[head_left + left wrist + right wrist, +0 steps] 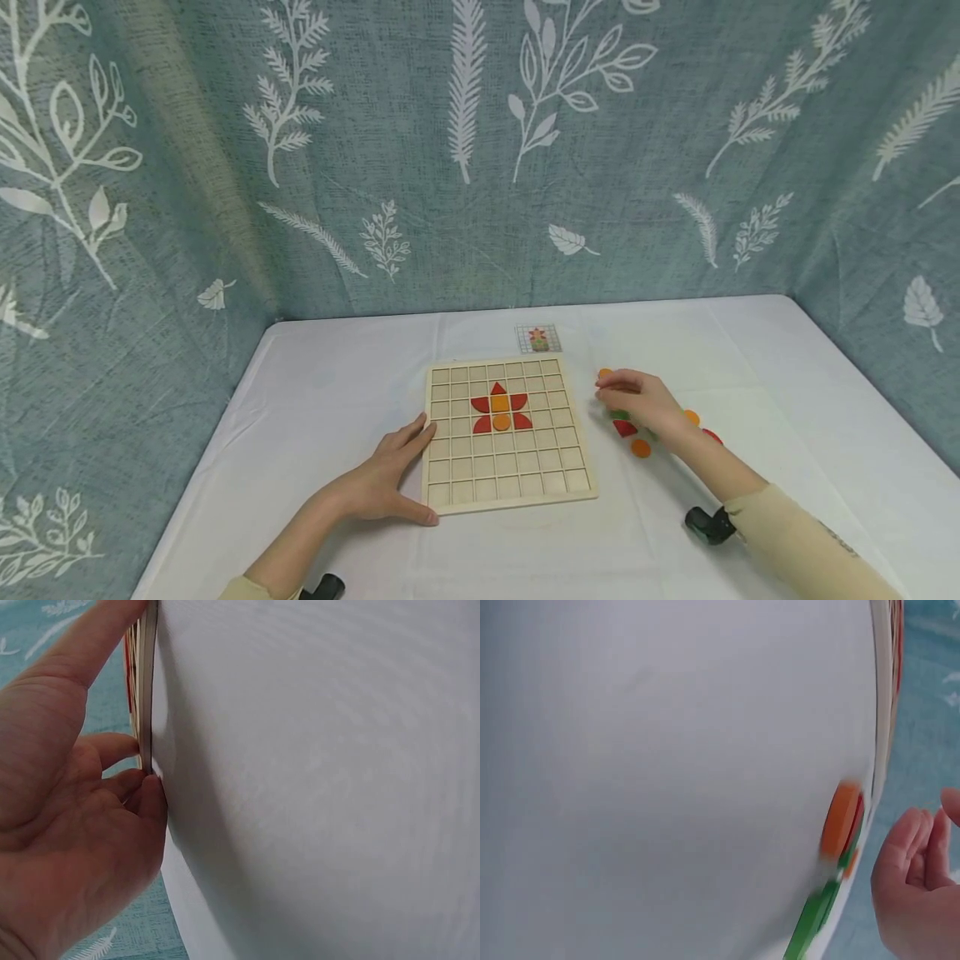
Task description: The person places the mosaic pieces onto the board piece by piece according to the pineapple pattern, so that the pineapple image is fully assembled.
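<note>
A square wooden grid board (517,505) lies on the white table. In its cells, several red pieces (481,404) surround an orange square (499,404) and an orange disc (502,422), forming a flower shape. My left hand (382,482) rests against the board's left side, fingers and thumb spread along the edge. Over the loose pieces to the right of the board hovers my right hand (643,402), its fingers loosely bent. Nothing shows between those fingers in the right wrist view. Beneath it lie a red piece (624,428), a green piece (619,414) and an orange disc (641,448).
Behind the board lies a small card (538,338) with a gridded flower picture. More loose pieces, one orange (692,417) and one red (712,435), show beyond the right forearm. A patterned blue-green curtain (420,167) hangs behind the table.
</note>
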Available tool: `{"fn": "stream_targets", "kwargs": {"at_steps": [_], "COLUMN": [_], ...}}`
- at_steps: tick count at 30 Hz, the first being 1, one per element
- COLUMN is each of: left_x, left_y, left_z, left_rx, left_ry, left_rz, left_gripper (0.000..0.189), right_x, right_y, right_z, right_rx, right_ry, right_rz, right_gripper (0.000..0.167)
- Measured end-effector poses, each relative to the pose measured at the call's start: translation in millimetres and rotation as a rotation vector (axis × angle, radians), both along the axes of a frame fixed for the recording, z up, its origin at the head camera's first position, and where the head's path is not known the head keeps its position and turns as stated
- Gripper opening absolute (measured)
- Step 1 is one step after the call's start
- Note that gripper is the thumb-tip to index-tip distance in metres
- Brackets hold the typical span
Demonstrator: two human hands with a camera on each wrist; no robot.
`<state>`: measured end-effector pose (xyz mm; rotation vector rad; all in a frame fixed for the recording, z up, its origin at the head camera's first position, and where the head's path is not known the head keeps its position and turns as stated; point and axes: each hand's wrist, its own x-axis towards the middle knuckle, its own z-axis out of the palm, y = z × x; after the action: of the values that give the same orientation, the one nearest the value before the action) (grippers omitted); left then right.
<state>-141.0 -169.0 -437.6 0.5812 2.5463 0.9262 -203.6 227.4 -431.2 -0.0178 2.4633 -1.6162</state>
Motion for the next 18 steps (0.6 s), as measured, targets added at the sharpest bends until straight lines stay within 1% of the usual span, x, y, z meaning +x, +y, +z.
{"fn": "stream_targets", "kwargs": {"at_steps": [7, 11, 14, 18], "left_x": [-0.1, -0.5, -0.4, 0.2], "left_y": [1.1, 0.9, 0.5, 0.2], "left_z": [1.9, 2.9, 3.2, 3.6], "left_rx": [-0.006, -0.008, -0.003, 0.006], "left_ry": [-0.004, -0.002, -0.005, -0.012], "left_rz": [0.000, -0.003, -0.005, -0.009], "left_gripper": [0.119, 0.119, 0.119, 0.118], "right_x": [4.3, 3.7, -0.1, -10.9], "right_y": [25.2, 33.4, 37.0, 37.1], "right_z": [4.2, 6.5, 6.4, 4.7], "right_rx": [0.081, 0.161, 0.235, 0.321], "right_ry": [0.014, 0.045, 0.062, 0.074], "right_rz": [-0.001, -0.014, -0.021, -0.014], "right_gripper": [0.036, 0.033, 0.030, 0.029]}}
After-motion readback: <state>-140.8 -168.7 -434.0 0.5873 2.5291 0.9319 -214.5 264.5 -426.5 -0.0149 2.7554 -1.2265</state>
